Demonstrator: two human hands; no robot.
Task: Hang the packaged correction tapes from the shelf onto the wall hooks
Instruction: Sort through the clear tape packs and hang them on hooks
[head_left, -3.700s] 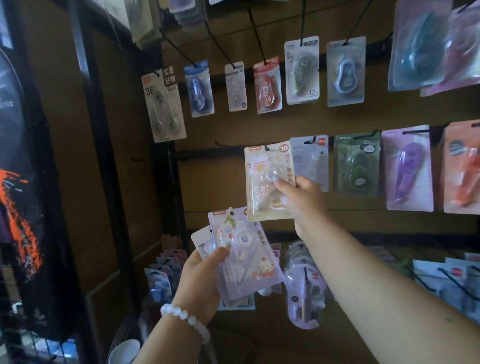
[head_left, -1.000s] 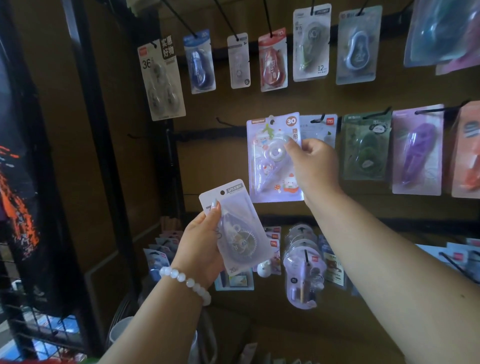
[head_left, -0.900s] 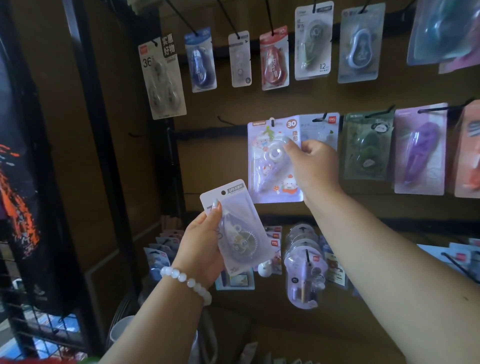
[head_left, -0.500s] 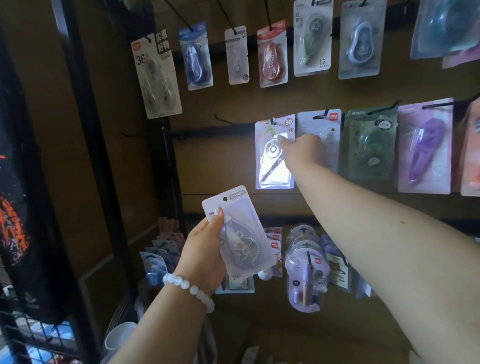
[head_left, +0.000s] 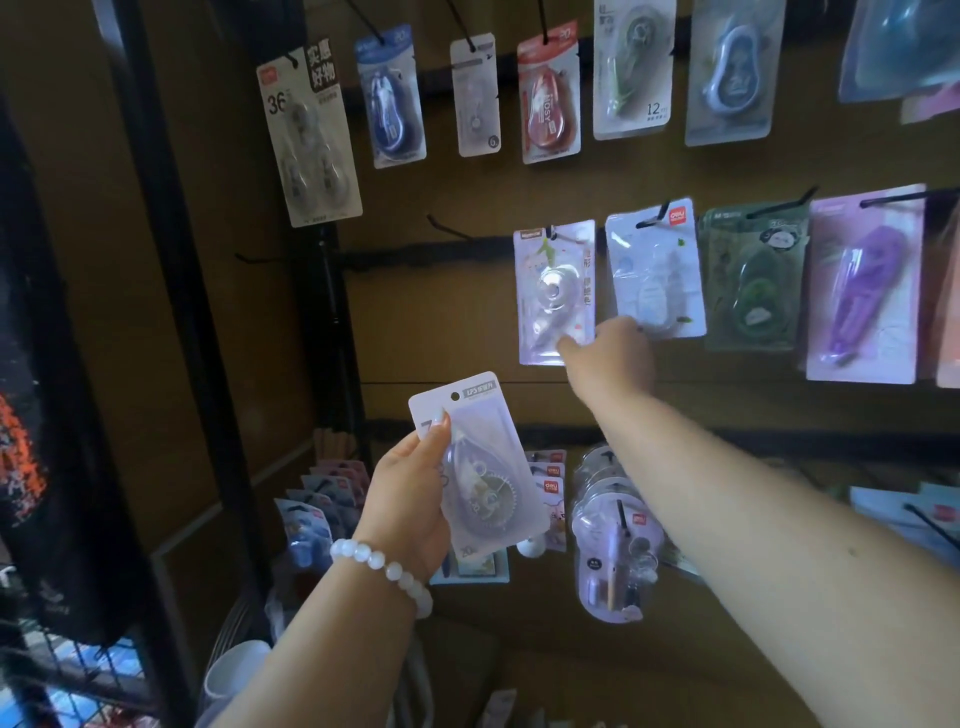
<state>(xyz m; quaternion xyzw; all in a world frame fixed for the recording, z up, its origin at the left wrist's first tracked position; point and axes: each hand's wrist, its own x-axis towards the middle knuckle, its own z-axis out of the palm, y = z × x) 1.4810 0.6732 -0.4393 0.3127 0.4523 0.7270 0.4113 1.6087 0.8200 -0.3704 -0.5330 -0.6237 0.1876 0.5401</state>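
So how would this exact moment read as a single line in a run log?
step: hanging packs | right hand: touching hung cartoon pack, bottom corner | left hand: holding next pack | empty hook: left of hung pack

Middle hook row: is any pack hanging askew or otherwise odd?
Nothing stands out. The pale pack by the right hand hangs about straight on its hook, like its neighbours. The left hand holds another pack, unhung.

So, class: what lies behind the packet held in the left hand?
Behind the packet in the left hand, red-tagged packs peek out on the shelf; whatever sits directly behind it is hidden.
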